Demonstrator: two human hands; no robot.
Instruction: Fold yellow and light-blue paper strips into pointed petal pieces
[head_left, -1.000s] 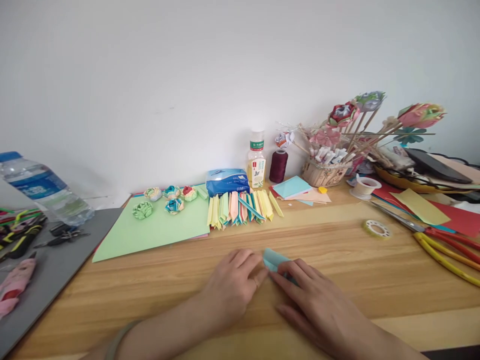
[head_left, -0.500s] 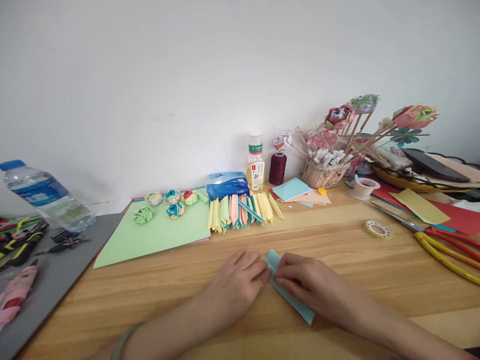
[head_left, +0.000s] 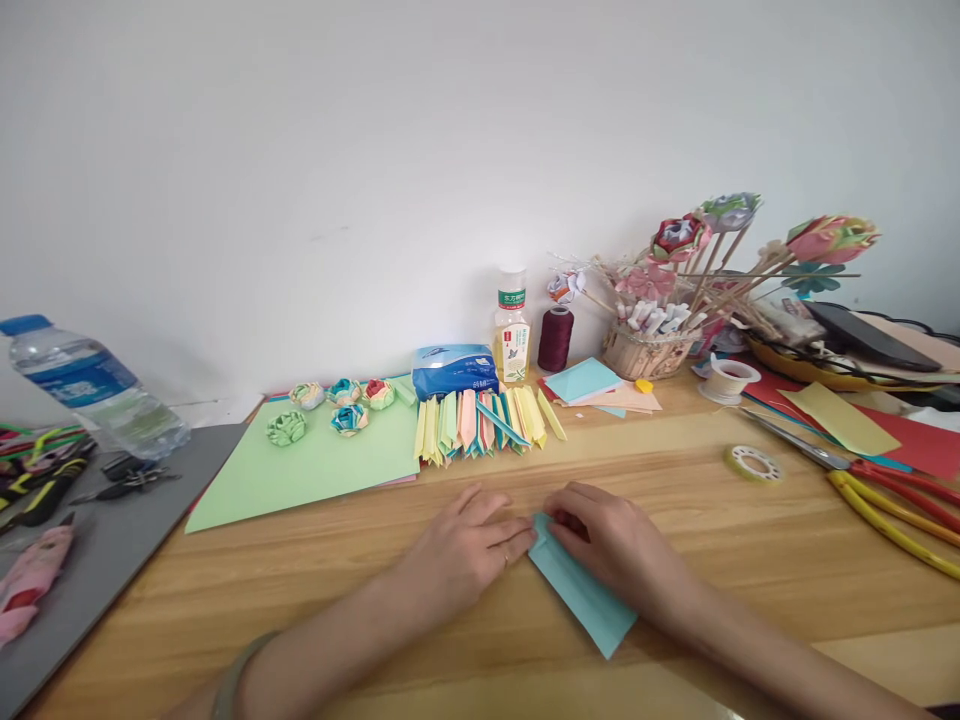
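Note:
A light blue sheet of paper [head_left: 583,590] with crease lines lies slantwise on the wooden table in front of me. My right hand [head_left: 619,545] is over its upper right side, with curled fingers closed on the paper near its top end; the fingertips are partly hidden. At the upper left corner, my left hand [head_left: 480,540] rests on the table with fingers stretched out, its fingertips touching the paper's edge. Beyond my hands stands a row of folded paper strips [head_left: 480,425] in several colours.
Folded paper flowers [head_left: 349,420] sit on a green sheet [head_left: 300,475] at the left. Scissors [head_left: 847,462], a tape roll [head_left: 754,463] and a white spool [head_left: 727,380] lie right. Along the wall stand a tissue pack [head_left: 455,371], a bottle [head_left: 512,330] and a flower basket [head_left: 649,350].
The blue paper shows a wider face than before, where it was a narrow folded strip. My left hand has shifted slightly left, its fingers now at the paper's corner.

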